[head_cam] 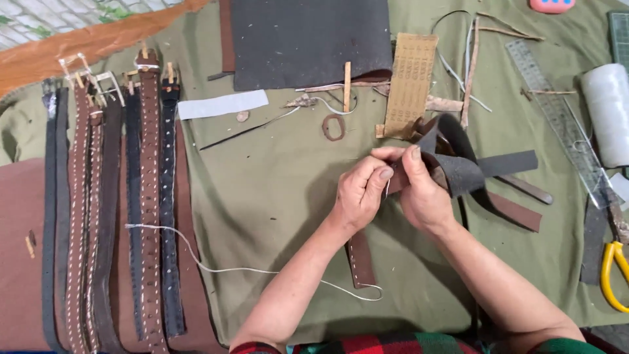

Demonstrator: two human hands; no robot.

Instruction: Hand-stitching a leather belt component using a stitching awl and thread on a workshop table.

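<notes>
i see both hands meeting just right of the middle of the green cloth (pixel 275 190) that covers the worktop. the left hand (pixel 359 193) is curled, thumb and fingers pinched on the near end of a dark leather strap (pixel 458 172); the right hand (pixel 419 190) closes over the same strap from the other side, thumb up on top. the strap loops up and away from the hands, its dark tail lying flat to the right, and a brown stitched end (pixel 360 259) hangs down below the left wrist. a white thread (pixel 196 259) trails left of the hands across the cloth. further left of the strap lies a row of finished belts (pixel 131 216). beyond it sit a dark leather sheet (pixel 308 39) and a tan card (pixel 411 82); to its right, a clear ruler (pixel 557 111), a white thread spool (pixel 606 111) and yellow-handled scissors (pixel 612 272).
</notes>
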